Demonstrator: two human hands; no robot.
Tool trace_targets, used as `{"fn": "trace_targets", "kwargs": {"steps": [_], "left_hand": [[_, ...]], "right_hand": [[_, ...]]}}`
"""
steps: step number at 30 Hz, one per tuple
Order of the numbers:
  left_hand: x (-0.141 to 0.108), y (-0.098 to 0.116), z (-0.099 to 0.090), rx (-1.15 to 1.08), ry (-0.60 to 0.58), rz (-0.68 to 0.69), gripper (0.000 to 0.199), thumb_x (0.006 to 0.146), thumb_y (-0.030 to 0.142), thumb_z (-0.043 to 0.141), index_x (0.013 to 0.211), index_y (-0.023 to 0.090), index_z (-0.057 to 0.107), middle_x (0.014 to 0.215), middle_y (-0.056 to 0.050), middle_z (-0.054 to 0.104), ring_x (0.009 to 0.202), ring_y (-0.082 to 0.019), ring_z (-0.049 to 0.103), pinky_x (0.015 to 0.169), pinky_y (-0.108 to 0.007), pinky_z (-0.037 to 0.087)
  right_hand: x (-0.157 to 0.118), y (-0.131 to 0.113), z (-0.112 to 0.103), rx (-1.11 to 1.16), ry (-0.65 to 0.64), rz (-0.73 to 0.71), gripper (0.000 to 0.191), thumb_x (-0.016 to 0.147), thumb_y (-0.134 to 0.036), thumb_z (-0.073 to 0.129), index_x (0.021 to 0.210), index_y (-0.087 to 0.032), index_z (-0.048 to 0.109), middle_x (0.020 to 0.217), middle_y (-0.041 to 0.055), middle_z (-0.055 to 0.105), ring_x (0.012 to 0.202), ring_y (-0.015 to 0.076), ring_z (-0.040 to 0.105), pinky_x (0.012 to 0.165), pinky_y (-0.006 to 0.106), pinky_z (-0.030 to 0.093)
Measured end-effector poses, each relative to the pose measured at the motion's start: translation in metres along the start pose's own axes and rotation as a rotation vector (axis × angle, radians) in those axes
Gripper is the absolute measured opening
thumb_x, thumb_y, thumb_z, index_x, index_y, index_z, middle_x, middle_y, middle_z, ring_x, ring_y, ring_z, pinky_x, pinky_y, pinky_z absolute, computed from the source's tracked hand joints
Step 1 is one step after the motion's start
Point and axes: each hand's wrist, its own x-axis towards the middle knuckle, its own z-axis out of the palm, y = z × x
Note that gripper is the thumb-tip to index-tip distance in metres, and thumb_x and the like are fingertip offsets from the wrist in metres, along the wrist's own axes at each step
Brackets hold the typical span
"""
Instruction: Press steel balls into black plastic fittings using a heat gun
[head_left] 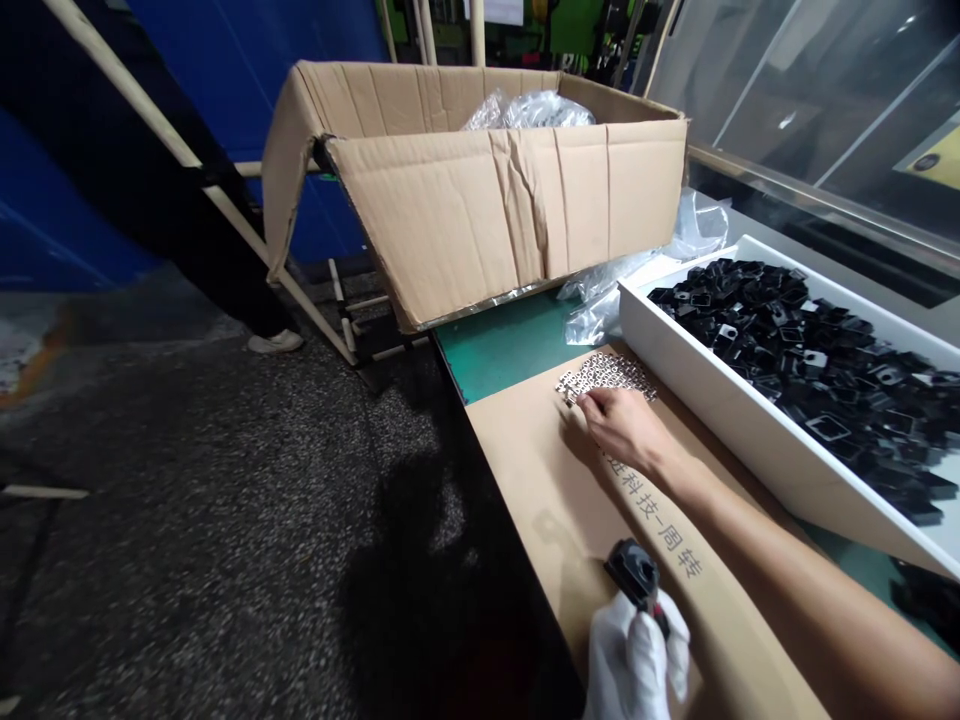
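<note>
My left hand (634, 655), in a white glove, is closed around a black plastic part (634, 570) with a round hole in its face. Something red shows beside the part, between the gloved fingers. Farther forward, my bare right hand (622, 425) pinches at the near edge of a pile of small shiny metal nuts (611, 372). A small metal piece shows at those fingertips, partly hidden by them. The pile lies on a flat sheet of brown cardboard (517, 440) printed with dark characters.
To the right, a white tray (697, 375) holds many black plastic parts (795, 340). A large cardboard box (465, 220) with clear plastic inside overhangs the green tabletop (517, 345). The table's left edge drops to a speckled floor (225, 520). A person's shoe (276, 342) shows beyond a pipe frame.
</note>
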Motion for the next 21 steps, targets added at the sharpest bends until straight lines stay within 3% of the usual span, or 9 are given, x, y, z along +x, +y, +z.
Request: {"fn": "trace_targets", "kwargs": {"steps": [6, 11, 16, 18, 21], "left_hand": [[0.009, -0.003, 0.003, -0.198, 0.007, -0.117, 0.073, 0.079, 0.091, 0.053, 0.081, 0.02, 0.066, 0.056, -0.002, 0.054, 0.052, -0.015, 0.047, 0.057, -0.03, 0.044], [0.033, 0.001, 0.008, -0.419, 0.002, -0.213, 0.078, 0.073, 0.096, 0.052, 0.075, 0.019, 0.058, 0.055, 0.001, 0.051, 0.042, -0.012, 0.044, 0.043, -0.026, 0.037], [0.053, 0.027, 0.012, -0.408, 0.088, -0.424, 0.082, 0.075, 0.099, 0.04, 0.075, 0.018, 0.057, 0.057, 0.0, 0.053, 0.038, -0.014, 0.046, 0.033, -0.027, 0.036], [0.061, 0.04, 0.008, -0.355, 0.098, -0.425, 0.081, 0.077, 0.098, 0.038, 0.075, 0.019, 0.055, 0.057, 0.0, 0.053, 0.038, -0.013, 0.045, 0.032, -0.026, 0.035], [0.076, 0.061, -0.008, -0.242, 0.07, -0.324, 0.074, 0.08, 0.093, 0.047, 0.079, 0.02, 0.055, 0.06, 0.002, 0.053, 0.039, -0.01, 0.043, 0.033, -0.023, 0.033]], "right_hand": [[0.001, -0.003, -0.014, -0.03, -0.04, 0.017, 0.034, 0.11, -0.042, 0.06, 0.093, -0.013, 0.066, 0.082, 0.0012, 0.063, 0.07, 0.0141, 0.062, 0.071, 0.028, 0.057], [-0.002, -0.004, -0.022, -0.02, -0.063, 0.026, 0.036, 0.11, -0.043, 0.06, 0.09, -0.013, 0.065, 0.079, 0.0003, 0.062, 0.068, 0.0135, 0.061, 0.069, 0.028, 0.057], [-0.004, -0.001, -0.027, 0.036, -0.063, 0.046, 0.034, 0.109, -0.042, 0.061, 0.092, -0.013, 0.066, 0.082, 0.0011, 0.063, 0.07, 0.0141, 0.062, 0.071, 0.029, 0.057], [-0.004, 0.002, -0.028, 0.077, -0.059, 0.062, 0.033, 0.109, -0.041, 0.062, 0.093, -0.013, 0.067, 0.085, 0.0019, 0.064, 0.074, 0.0152, 0.063, 0.074, 0.03, 0.058], [-0.006, 0.008, -0.026, 0.177, -0.056, 0.101, 0.03, 0.108, -0.041, 0.064, 0.1, -0.012, 0.068, 0.094, 0.0037, 0.066, 0.082, 0.0177, 0.066, 0.078, 0.032, 0.059]]}}
